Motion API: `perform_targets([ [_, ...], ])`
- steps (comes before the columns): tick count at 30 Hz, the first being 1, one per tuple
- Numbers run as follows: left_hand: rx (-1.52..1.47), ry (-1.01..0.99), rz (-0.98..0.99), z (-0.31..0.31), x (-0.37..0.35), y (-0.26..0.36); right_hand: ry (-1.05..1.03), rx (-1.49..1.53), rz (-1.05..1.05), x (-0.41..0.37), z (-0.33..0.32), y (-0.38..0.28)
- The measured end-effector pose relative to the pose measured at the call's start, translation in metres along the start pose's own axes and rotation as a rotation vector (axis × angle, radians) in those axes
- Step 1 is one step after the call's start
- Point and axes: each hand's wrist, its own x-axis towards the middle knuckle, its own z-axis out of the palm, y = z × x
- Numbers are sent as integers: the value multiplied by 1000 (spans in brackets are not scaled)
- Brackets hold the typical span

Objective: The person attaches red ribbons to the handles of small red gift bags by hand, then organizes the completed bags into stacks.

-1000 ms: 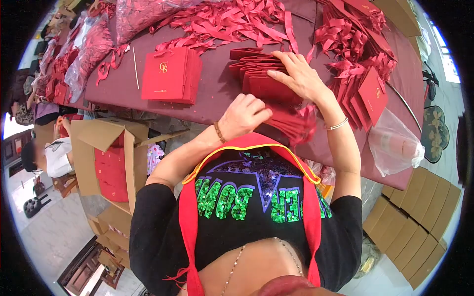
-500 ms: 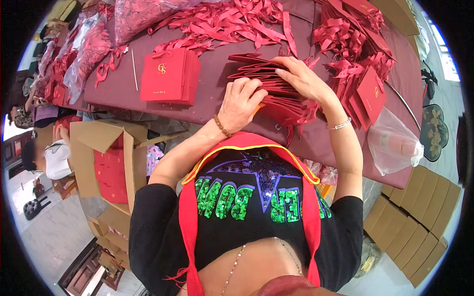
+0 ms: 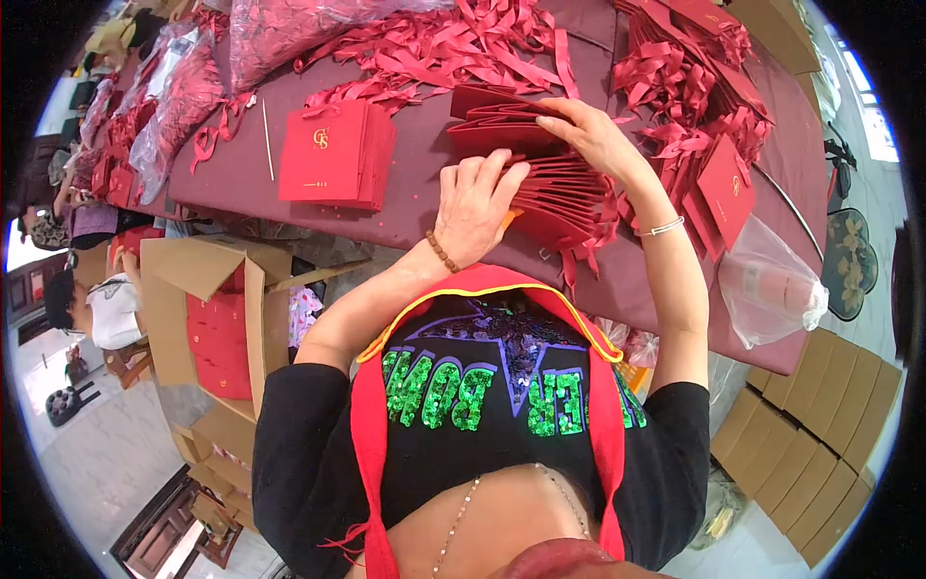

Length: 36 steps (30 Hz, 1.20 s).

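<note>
A row of folded red paper gift bags [image 3: 564,198] stands on edge on the table, fanned like file cards. My left hand [image 3: 475,201] has its fingers curled over the left edges of the nearer bags. At the far end, my right hand [image 3: 590,140] grips several bags [image 3: 494,114] between thumb and fingers, tilting them away. A dark gap shows between the two groups. Red ribbon handles hang at the right side of the row. To the left lies a neat pile of red gift bags [image 3: 333,154] with a gold logo on top.
Loose red ribbons [image 3: 434,48] cover the back of the maroon table [image 3: 231,179]. More ribboned bags [image 3: 709,145] heap at the right, beside a clear plastic bag [image 3: 772,285]. An open carton [image 3: 253,318] holds red bags at the left. Another person [image 3: 111,309] sits farther left.
The far bags under my right hand have tipped away from the rest, widening the gap in the row. My left hand stays at the row's left edge. The view has shifted slightly.
</note>
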Motion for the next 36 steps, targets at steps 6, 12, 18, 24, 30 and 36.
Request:
perform_targets([
  [6, 53, -88, 88, -4, 12, 1, 77, -40, -73, 8, 6, 17],
  [12, -46, -227, 90, -4, 25, -21, 44, 11, -16, 9, 2, 12],
  [18, -33, -141, 120, -11, 25, -55, 18, 57, -15, 7, 1, 10],
  [24, -91, -67, 35, -8, 28, -56, -23, 105, 32, 2, 0, 7],
  [30, -183, -111, 44, -5, 30, -60, -63, 230, 85, 4, 4, 6],
  [36, -130, -146, 15, -8, 44, -56, -10, 103, 217, 11, 4, -1],
])
